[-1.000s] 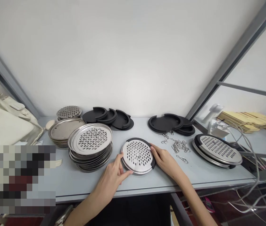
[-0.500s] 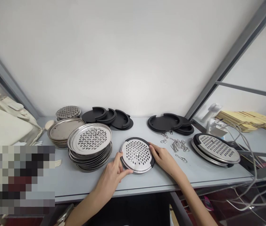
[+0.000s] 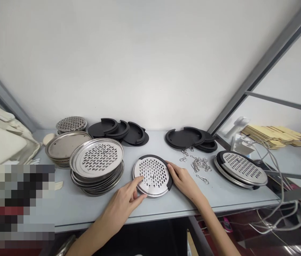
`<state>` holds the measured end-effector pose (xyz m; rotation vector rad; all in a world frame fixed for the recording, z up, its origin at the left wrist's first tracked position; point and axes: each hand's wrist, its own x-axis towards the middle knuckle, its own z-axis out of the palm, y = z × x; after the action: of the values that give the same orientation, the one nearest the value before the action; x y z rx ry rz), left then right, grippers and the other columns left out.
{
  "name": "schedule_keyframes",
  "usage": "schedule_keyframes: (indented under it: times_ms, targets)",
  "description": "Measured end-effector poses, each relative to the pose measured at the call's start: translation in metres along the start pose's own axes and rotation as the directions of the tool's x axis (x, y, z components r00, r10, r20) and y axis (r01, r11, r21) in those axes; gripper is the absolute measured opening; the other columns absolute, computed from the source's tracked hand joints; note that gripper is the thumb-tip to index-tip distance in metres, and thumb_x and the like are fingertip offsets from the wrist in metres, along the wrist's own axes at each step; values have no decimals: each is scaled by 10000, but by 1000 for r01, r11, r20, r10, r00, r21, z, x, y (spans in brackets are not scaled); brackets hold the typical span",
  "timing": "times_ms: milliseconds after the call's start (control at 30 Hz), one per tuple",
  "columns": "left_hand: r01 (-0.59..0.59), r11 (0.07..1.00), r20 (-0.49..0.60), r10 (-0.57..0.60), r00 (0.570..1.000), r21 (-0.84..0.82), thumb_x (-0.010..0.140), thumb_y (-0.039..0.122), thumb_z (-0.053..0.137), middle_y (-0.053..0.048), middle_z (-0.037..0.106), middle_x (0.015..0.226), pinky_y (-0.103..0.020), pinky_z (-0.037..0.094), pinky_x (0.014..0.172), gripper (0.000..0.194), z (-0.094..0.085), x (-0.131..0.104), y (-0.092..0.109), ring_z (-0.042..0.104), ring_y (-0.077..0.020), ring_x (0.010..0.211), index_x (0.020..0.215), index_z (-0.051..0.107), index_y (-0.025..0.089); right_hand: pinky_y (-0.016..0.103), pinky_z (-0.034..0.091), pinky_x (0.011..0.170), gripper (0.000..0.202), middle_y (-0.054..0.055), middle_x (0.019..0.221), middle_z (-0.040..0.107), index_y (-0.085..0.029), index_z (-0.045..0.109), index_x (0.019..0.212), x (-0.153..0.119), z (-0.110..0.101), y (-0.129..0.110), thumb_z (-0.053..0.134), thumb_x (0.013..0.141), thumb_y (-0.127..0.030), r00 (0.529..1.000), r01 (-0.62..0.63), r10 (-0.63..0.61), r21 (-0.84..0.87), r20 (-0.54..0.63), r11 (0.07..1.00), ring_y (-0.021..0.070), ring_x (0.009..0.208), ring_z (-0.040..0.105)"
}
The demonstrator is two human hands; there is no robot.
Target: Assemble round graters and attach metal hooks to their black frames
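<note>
A round grater point(image 3: 153, 177), a slotted metal disc partly edged by a black plastic rim, lies flat on the table in front of me. My left hand point(image 3: 125, 199) grips its near-left edge, with a fingertip over the slotted face and the thumb at the lower rim. On the other side, my right hand point(image 3: 184, 181) holds the black rim, its fingers along the outer edge. To the left is a stack of metal grater discs point(image 3: 97, 158). Small wire clips point(image 3: 200, 163) lie loose to the right of my right hand.
Plain metal discs point(image 3: 67, 145) and more toothed discs point(image 3: 72, 124) are stacked at the back left. Black plastic holders point(image 3: 134, 134) stand along the wall, with others point(image 3: 184, 138) farther right. Rimmed graters point(image 3: 242, 169) are piled at the right, near white cables point(image 3: 281, 177) and metal shelf posts.
My left fingertip has moved from the grater's edge onto its slotted face. The view has shifted slightly. My right hand stays on the black rim.
</note>
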<state>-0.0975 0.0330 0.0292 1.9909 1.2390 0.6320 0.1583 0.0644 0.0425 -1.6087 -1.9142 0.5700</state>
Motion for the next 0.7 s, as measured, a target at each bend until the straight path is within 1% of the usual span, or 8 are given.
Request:
schedule_keyframes:
  times_ms: [67,133,167,233,333,433,533,700]
  targets:
    - [-7,999,3,7,1000,38,923,364,510,43,538,768,-222,452,666,409,-2,-3,3,538,-104,633,1318,425,300,364,466,917,459,80,1107,698,-217,548,1309,-2,-1,0,298,988,-431,1000,3,-4,42,13,999,246,1040,641]
    - [-27,994,-6,28,1000,101,923,379,512,44,547,762,-223,460,642,422,-3,-6,6,544,-103,603,1324,409,295,332,503,760,462,41,850,717,-224,498,1349,-4,-5,3,281,993,-425,999,-15,13,69,35,998,218,799,668]
    - [-54,988,-24,58,998,144,919,378,521,42,549,760,-226,466,634,426,-4,-7,8,548,-107,596,1320,411,287,312,493,659,462,13,709,679,-225,486,1352,-5,-7,5,275,993,-426,999,-30,28,67,32,997,204,664,635]
    - [-139,960,-84,164,983,242,914,357,535,17,558,797,-246,491,665,408,-4,-7,11,584,-132,671,1298,436,263,288,441,570,428,-9,614,601,-227,535,1284,-5,-14,14,306,982,-426,997,-54,55,18,-59,998,186,569,558]
    - [-270,890,-110,330,938,368,914,314,535,-40,559,936,-290,518,774,368,-3,-6,11,606,-175,868,1270,479,242,293,415,579,358,7,631,557,-205,622,1078,-3,-26,35,357,958,-414,958,-106,84,-68,-275,992,178,573,507]
    - [-346,829,-70,416,907,440,916,239,521,-68,535,1030,-291,526,805,313,-1,-4,8,594,-175,925,1229,525,237,324,435,680,308,45,748,571,-187,619,1002,0,-35,59,412,932,-404,906,-100,25,-157,-423,983,194,676,528]
    - [-358,802,-57,435,899,479,909,170,518,-88,516,1094,-302,528,815,292,-1,-4,5,580,-177,952,1192,554,231,343,442,747,279,61,826,553,-189,622,987,0,-35,74,434,925,-385,892,-81,-27,-218,-452,973,207,766,537]
    - [-375,786,-110,483,869,491,912,97,476,-99,533,1116,-305,518,823,344,1,-4,2,571,-181,994,1219,552,233,398,433,807,285,84,886,527,-193,649,1011,0,-28,78,442,918,-365,900,-57,-85,-310,-427,949,242,860,512]
